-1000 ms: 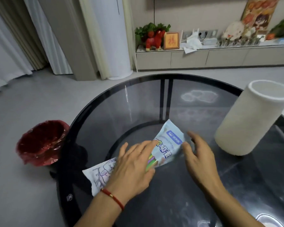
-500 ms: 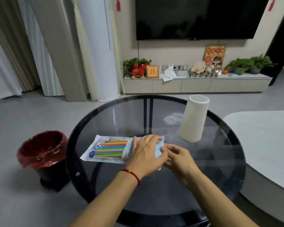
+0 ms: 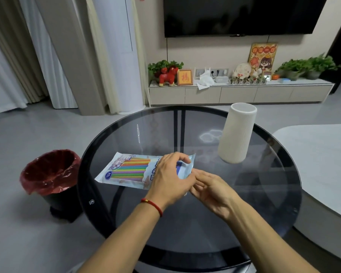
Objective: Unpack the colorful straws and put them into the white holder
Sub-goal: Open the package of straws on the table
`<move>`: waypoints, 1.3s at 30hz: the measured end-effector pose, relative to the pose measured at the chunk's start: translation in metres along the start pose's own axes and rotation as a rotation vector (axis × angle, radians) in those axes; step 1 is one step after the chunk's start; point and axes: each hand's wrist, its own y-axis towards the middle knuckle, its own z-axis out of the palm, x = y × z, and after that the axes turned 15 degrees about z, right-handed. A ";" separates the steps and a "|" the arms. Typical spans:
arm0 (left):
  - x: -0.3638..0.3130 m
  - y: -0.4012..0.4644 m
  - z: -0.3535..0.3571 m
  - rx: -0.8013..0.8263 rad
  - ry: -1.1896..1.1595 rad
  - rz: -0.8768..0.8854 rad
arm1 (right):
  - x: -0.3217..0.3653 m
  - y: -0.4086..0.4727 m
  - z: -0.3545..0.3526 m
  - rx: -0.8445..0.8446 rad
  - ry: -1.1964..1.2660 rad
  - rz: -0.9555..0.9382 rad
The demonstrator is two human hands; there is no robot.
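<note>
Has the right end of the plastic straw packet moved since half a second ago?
Yes. The right end of the plastic straw packet has lifted off the round glass table, held by the left hand.

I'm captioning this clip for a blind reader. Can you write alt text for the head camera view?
Two hands work at the right end of a sealed packet of colorful straws lying on a round glass table; the left hand grips it. A tall white holder stands upright behind, and a red-lined bin sits on the floor.
</note>
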 end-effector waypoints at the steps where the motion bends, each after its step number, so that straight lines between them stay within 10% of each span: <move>1: 0.001 0.000 0.000 -0.002 -0.019 -0.005 | 0.000 0.000 0.000 -0.016 -0.061 -0.020; 12: 0.001 0.003 -0.006 0.073 0.012 -0.095 | 0.003 -0.003 0.005 -0.307 -0.634 -0.280; 33: -0.007 0.004 -0.033 0.411 0.092 -0.101 | 0.006 -0.013 0.004 -0.196 -0.877 -0.230; 39: -0.013 -0.004 -0.019 0.452 0.432 0.163 | 0.002 -0.010 0.004 -0.215 -0.928 -0.291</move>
